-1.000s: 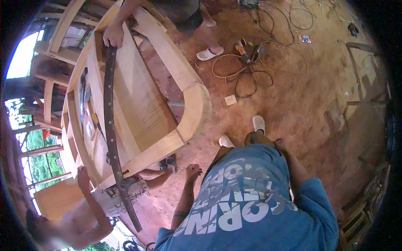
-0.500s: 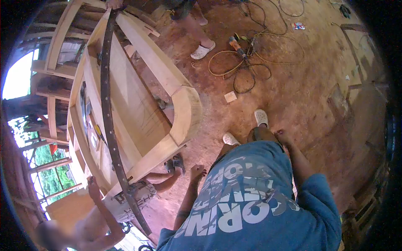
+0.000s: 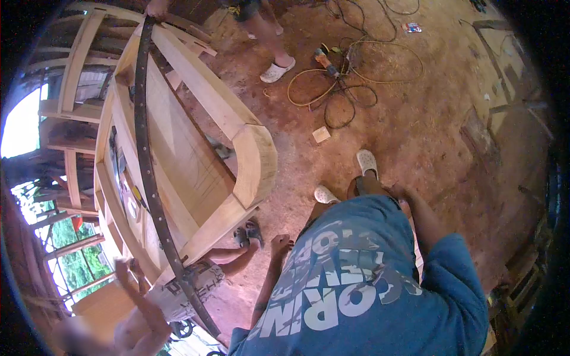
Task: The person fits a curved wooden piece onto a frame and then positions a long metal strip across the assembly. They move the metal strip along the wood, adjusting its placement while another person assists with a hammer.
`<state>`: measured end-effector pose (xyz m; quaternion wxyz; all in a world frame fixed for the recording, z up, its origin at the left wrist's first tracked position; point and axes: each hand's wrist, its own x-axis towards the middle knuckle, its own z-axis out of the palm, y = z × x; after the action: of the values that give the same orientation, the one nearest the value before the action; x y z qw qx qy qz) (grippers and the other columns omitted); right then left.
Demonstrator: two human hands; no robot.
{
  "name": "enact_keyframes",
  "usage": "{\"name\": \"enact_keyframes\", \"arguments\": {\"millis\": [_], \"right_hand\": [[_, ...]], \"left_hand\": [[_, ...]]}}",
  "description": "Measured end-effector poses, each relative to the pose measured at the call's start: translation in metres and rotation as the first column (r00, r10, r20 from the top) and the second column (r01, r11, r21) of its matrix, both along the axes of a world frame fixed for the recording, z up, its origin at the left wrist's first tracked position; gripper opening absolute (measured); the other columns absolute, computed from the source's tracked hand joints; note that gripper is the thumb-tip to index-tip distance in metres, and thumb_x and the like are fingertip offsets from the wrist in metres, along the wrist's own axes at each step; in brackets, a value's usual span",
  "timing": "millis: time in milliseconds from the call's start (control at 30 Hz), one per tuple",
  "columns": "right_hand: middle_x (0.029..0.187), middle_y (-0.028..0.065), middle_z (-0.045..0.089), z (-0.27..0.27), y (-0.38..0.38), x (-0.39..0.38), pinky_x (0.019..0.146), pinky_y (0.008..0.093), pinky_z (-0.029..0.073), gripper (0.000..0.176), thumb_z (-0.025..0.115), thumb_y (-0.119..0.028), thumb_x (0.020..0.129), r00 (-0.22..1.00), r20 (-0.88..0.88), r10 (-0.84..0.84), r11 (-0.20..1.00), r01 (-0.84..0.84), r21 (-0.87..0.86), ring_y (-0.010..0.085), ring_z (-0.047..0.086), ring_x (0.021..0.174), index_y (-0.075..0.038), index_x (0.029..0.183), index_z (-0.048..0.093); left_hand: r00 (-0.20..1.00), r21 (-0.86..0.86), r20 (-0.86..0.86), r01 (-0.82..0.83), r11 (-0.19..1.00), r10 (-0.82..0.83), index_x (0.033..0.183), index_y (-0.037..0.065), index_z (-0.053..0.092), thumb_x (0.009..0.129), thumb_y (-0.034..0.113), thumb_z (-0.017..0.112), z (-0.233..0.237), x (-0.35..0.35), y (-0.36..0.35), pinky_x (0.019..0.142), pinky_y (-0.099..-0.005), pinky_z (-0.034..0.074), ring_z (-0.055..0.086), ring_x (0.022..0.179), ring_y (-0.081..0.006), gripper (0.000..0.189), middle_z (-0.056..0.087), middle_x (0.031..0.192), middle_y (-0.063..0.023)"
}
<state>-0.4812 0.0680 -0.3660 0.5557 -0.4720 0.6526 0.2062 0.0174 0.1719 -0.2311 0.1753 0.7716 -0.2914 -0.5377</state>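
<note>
Head view: a co-worker [image 3: 133,326] leans in at lower left, forearms raised near a pale wooden frame [image 3: 253,160] on the left side of the workshop. A long dark strip [image 3: 141,118], dotted along its length, bows across the frame from the top edge of the picture and runs past the near rail; another person's hand [image 3: 157,8] is at its upper end. The strip looks stiff but springy, probably metal and fairly heavy (its thin edges may be hard on bare palms), and is best taken near both ends, so that the middle does not sag or twist. The frame, with its thick, smooth-looking timbers, appears rigid and too bulky for one person; its outer rails offer the surest hold.

Right of the frame's near rail, the wearer's left hand [image 3: 281,244] hangs apart from frame and strip, fingers bent; how wide or narrow its grip is cannot be told. Beyond, a power tool [image 3: 325,61] lies among looped cords [image 3: 347,86] on the dirt floor [image 3: 427,130], with a small wood block [image 3: 321,134] nearer the feet. At right, the wearer's right hand [image 3: 402,191] is beside the shorts, well apart from the strip, its grip too unclear to read.
</note>
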Motion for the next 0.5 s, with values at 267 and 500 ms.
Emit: {"name": "enact_keyframes", "arguments": {"millis": [267,500], "right_hand": [[0.108,0.0239,0.067,-0.031,0.006,-0.003,0.086,0.0451,0.050,0.071,0.050,-0.063,0.090,1.000,-0.011,0.015,1.000,-0.015,-0.011,0.0365,0.065,0.099,0.002,0.111,0.068],[0.103,0.0142,0.071,0.114,-0.064,0.059,0.082,0.0378,0.052,0.040,0.068,-0.036,0.086,0.812,0.582,-0.028,0.912,0.260,-0.319,0.0265,0.067,0.094,-0.002,0.106,0.068]], "left_hand": [[0.987,0.119,-0.018,-0.158,0.980,0.161,0.098,-0.001,0.061,0.087,0.028,0.067,-0.052,0.024,0.024,0.051,-0.0281,0.049,0.065,0.063,-0.0187,0.032,0.067,0.078,-0.0135],[0.980,0.109,-0.085,-0.172,0.979,0.182,0.101,0.000,0.061,0.086,0.028,0.067,-0.053,0.029,0.025,0.052,-0.0274,0.049,0.065,0.063,-0.0189,0.033,0.067,0.078,-0.0131]]}}
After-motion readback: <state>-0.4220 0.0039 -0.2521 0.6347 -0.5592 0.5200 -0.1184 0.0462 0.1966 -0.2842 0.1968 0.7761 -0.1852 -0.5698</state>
